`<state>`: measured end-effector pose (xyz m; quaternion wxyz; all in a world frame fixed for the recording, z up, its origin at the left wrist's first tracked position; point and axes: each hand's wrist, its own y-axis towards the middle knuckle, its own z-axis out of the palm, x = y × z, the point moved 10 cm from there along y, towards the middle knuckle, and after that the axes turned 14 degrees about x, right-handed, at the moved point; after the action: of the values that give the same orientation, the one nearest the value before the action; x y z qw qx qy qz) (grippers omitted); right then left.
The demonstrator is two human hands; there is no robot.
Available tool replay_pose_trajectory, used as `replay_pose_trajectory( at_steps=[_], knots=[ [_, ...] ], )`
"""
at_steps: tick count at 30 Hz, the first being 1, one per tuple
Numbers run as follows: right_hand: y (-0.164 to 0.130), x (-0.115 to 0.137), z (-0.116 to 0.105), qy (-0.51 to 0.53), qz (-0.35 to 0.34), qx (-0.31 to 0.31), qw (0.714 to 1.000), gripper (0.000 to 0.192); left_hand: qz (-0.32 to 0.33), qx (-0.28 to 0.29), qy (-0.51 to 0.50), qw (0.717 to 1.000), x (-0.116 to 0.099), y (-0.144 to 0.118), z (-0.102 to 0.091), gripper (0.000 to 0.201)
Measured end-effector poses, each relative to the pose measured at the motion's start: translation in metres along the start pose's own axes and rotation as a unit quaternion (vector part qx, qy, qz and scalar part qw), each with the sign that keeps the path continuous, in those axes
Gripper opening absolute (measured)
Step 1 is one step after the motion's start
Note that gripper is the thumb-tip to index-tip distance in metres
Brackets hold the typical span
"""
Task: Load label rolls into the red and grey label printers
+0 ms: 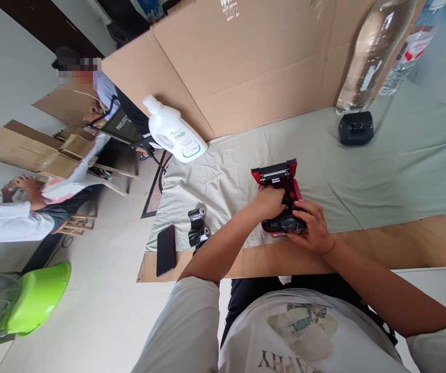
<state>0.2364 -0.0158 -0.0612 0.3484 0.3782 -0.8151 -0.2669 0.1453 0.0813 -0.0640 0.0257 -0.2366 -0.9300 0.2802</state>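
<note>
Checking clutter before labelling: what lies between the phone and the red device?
Head view: small black rolls, then the person's left forearm, lie between the phone and the red device.

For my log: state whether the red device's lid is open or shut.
Open: the lid stands raised from the red device.

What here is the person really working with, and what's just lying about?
In use:
red-and-black device, lid raised, left hand reaching in, right hand at its side
shiny black piece beside the right hand

Apparently lying about:
phone
black-wrapped rolls, possibly related
white jug
large clear bottle
smaller labelled bottle
black object
</note>
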Motion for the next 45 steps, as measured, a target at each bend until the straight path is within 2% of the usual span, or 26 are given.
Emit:
replay_pose_trajectory(
  at_steps=[6,9,14,18,20,21,23,25,27,29,31,34,38,42,45],
  knots=[
    [-0.001,0.003,0.000,-0.011,-0.012,0.004,1.000,0.039,0.052,-0.080,-0.132,0.987,0.011,-0.009,-0.003,0.030],
    [-0.001,0.004,0.000,-0.007,-0.020,-0.001,1.000,0.038,0.061,-0.090,-0.183,0.977,0.014,-0.011,-0.003,0.031],
    [-0.001,0.002,0.001,-0.014,-0.009,0.006,1.000,0.034,0.012,-0.051,-0.094,0.994,0.010,0.001,0.000,0.028],
    [0.000,0.004,0.000,-0.021,-0.006,0.004,1.000,0.031,0.011,-0.079,-0.088,0.993,0.009,0.003,0.000,0.017],
    [0.001,0.005,-0.002,-0.021,-0.009,0.000,1.000,0.030,0.045,-0.140,-0.138,0.979,0.008,-0.007,-0.005,0.010],
    [0.002,0.006,-0.002,-0.021,-0.011,-0.001,1.000,0.030,0.069,-0.189,-0.167,0.965,0.008,-0.016,-0.010,0.009],
    [0.002,0.007,-0.002,-0.024,-0.015,0.000,1.000,0.029,0.107,-0.318,-0.203,0.920,0.015,-0.044,-0.023,0.015],
    [0.001,0.006,-0.001,-0.032,-0.011,0.005,0.999,0.028,0.099,-0.448,-0.203,0.865,0.031,-0.074,-0.033,0.025],
    [0.000,0.006,-0.001,-0.045,-0.008,0.003,0.999,0.027,0.069,-0.518,-0.193,0.831,0.046,-0.091,-0.036,0.040],
    [-0.003,0.008,-0.003,-0.059,-0.011,-0.005,0.998,0.027,0.071,-0.515,-0.196,0.832,0.053,-0.090,-0.033,0.054],
    [-0.004,0.012,-0.004,-0.071,-0.016,-0.013,0.997,0.028,0.104,-0.491,-0.209,0.840,0.052,-0.086,-0.026,0.059],
    [-0.005,0.015,-0.006,-0.090,-0.018,-0.023,0.995,0.026,0.137,-0.488,-0.230,0.831,0.043,-0.094,-0.008,0.058],
    [-0.003,0.013,-0.006,-0.093,-0.010,-0.023,0.995,0.026,0.131,-0.489,-0.220,0.834,0.025,-0.109,0.023,0.052],
    [0.000,0.003,-0.004,-0.047,0.010,-0.025,0.999,0.045,0.105,-0.496,-0.201,0.838,0.016,-0.109,0.044,0.047],
    [0.001,-0.002,-0.004,-0.036,0.024,-0.034,0.998,0.060,0.086,-0.526,-0.208,0.820,0.018,-0.105,0.051,0.044]
  ],
)
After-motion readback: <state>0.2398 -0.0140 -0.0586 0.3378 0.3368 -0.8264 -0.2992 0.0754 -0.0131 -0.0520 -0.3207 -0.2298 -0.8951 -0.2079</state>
